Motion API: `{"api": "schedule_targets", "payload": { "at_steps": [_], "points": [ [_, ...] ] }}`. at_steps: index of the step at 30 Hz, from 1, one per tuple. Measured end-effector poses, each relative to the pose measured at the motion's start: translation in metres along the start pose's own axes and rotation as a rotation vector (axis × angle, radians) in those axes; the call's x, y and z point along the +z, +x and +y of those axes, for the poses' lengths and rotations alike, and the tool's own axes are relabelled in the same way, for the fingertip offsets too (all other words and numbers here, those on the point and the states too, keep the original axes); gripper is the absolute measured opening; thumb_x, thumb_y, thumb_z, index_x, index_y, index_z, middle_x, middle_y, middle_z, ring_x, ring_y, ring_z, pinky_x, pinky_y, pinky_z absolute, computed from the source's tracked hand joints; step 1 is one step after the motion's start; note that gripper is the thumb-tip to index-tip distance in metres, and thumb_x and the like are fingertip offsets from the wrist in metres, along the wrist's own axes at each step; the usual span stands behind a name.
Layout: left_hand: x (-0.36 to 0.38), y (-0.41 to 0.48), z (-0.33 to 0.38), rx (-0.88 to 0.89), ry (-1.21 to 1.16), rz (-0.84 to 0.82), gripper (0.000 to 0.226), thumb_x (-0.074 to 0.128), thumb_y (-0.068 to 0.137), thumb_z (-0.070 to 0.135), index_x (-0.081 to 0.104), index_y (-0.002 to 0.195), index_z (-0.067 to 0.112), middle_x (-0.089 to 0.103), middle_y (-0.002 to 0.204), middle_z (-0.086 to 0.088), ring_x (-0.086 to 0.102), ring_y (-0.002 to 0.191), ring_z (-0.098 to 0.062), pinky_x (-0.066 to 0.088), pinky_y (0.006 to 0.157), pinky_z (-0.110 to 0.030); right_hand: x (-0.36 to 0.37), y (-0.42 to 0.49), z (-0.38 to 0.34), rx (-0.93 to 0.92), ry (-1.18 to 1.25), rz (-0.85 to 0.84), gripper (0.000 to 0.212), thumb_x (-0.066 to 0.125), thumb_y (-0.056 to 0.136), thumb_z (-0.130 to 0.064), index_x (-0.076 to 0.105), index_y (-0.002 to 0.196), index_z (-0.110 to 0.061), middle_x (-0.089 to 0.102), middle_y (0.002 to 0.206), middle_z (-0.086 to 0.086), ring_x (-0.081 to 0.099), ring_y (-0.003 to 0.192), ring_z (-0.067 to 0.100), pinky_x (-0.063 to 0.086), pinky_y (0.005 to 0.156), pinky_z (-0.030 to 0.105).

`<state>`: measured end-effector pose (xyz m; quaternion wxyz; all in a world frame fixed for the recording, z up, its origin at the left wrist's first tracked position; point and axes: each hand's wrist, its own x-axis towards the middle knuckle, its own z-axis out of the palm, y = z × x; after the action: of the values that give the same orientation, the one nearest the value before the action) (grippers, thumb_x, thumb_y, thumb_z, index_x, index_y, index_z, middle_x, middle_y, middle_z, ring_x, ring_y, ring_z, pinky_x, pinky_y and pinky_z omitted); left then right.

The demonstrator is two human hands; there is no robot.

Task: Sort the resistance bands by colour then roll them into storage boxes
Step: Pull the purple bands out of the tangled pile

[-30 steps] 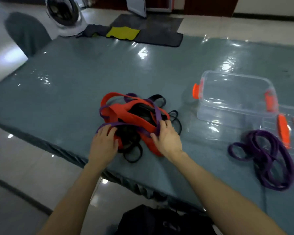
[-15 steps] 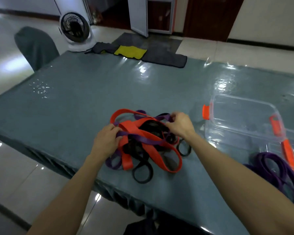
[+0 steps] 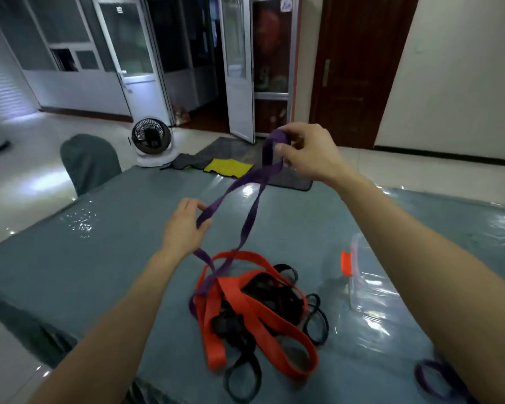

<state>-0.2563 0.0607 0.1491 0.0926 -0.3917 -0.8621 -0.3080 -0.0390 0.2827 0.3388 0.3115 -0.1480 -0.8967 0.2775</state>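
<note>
Sorting step: my right hand [image 3: 306, 154] grips the purple resistance band [image 3: 250, 220] high above the desk [image 3: 99, 258], and my left hand [image 3: 184, 225] pinches its lower strand. Its tail threads the orange-black pile [image 3: 245, 301]. Next, I judge, it needs pulling free.

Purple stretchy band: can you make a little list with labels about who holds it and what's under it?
Band: long purple flat resistance band, lifted, lower end in the pile
Right hand: pinches its top loop
Left hand: holds one strand lower down
Pile: wide red bands and thin black bands, tangled on the grey-green table
Box: clear plastic box, right of pile
</note>
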Motion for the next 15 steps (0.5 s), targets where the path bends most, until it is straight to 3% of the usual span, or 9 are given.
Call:
{"api": "schedule_targets", "payload": {
  "at_steps": [4, 7, 9, 10, 11, 13, 15],
  "points": [
    [0.041, 0.002, 0.039, -0.028, -0.129, -0.19, 0.029, 0.079, 0.099, 0.025, 0.061, 0.119, 0.013, 0.061, 0.142, -0.009, 0.058, 0.134, -0.03, 0.045, 0.105, -0.04, -0.029, -0.006, -0.005, -0.05, 0.01, 0.071, 0.027, 0.068, 0.104, -0.02, 0.074, 0.129, -0.017, 0.074, 0.108, -0.009, 0.072, 0.1, 0.015, 0.06, 0.099, 0.044],
    [0.077, 0.0, 0.074, -0.114, -0.408, -0.38, 0.062, 0.088, 0.092, 0.031, 0.048, 0.136, 0.013, 0.055, 0.152, -0.007, 0.055, 0.141, -0.021, 0.047, 0.109, -0.03, -0.056, -0.014, -0.003, -0.038, 0.075, 0.148, 0.031, 0.066, 0.105, -0.017, 0.071, 0.135, -0.018, 0.076, 0.113, -0.002, 0.075, 0.099, 0.017, 0.064, 0.092, 0.042],
    [0.1, -0.002, 0.099, -0.174, -0.614, -0.539, 0.087, 0.095, 0.085, 0.027, 0.039, 0.15, 0.014, 0.059, 0.147, -0.006, 0.057, 0.138, -0.015, 0.052, 0.102, -0.016, -0.073, -0.022, 0.003, -0.018, 0.125, 0.202, 0.03, 0.064, 0.106, -0.013, 0.07, 0.135, -0.018, 0.075, 0.112, 0.002, 0.076, 0.097, 0.023, 0.066, 0.086, 0.043],
    [0.112, -0.002, 0.11, -0.168, -0.618, -0.582, 0.086, 0.097, 0.083, 0.025, 0.044, 0.149, 0.012, 0.065, 0.14, -0.007, 0.062, 0.133, -0.016, 0.055, 0.1, -0.018, -0.079, -0.028, 0.008, -0.005, 0.165, 0.216, 0.03, 0.063, 0.107, -0.011, 0.069, 0.135, -0.017, 0.074, 0.112, 0.006, 0.077, 0.097, 0.026, 0.067, 0.085, 0.043],
    [0.125, -0.003, 0.12, -0.144, -0.578, -0.589, 0.072, 0.096, 0.083, 0.023, 0.055, 0.141, 0.008, 0.072, 0.129, -0.008, 0.068, 0.123, -0.019, 0.058, 0.101, -0.028, -0.085, -0.033, 0.014, 0.011, 0.199, 0.221, 0.029, 0.061, 0.107, -0.009, 0.068, 0.135, -0.016, 0.072, 0.112, 0.009, 0.077, 0.097, 0.028, 0.067, 0.085, 0.044],
    [0.144, -0.003, 0.134, -0.121, -0.456, -0.569, 0.032, 0.091, 0.09, 0.031, 0.076, 0.104, 0.007, 0.078, 0.094, -0.006, 0.073, 0.088, -0.02, 0.061, 0.093, -0.042, -0.097, -0.046, 0.029, 0.06, 0.223, 0.246, 0.025, 0.059, 0.108, -0.008, 0.069, 0.131, -0.015, 0.072, 0.109, 0.01, 0.077, 0.093, 0.03, 0.067, 0.083, 0.046],
    [0.145, 0.004, 0.133, -0.135, -0.382, -0.571, 0.041, 0.086, 0.092, 0.046, 0.07, 0.072, 0.015, 0.069, 0.065, -0.001, 0.066, 0.062, -0.018, 0.056, 0.069, -0.035, -0.106, -0.059, 0.047, 0.148, 0.19, 0.308, 0.022, 0.061, 0.108, -0.011, 0.07, 0.127, -0.019, 0.071, 0.104, 0.003, 0.076, 0.088, 0.026, 0.066, 0.082, 0.048]
  ]
}}
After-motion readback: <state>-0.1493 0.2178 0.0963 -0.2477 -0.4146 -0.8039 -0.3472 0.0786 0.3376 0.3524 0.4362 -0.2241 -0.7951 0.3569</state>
